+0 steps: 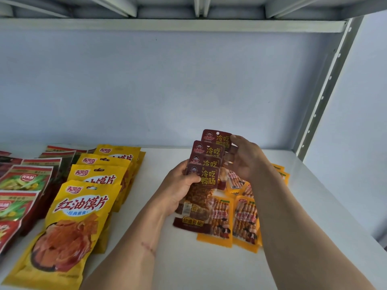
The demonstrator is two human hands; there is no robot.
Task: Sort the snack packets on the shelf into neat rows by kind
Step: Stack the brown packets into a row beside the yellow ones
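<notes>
Four maroon packets [206,162] – four yellow bags [83,206]

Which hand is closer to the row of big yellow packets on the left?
The left hand. It grips the brown packets just right of the yellow row, with bare shelf between. The right hand holds the same stack from its far side, farther right.
</notes>
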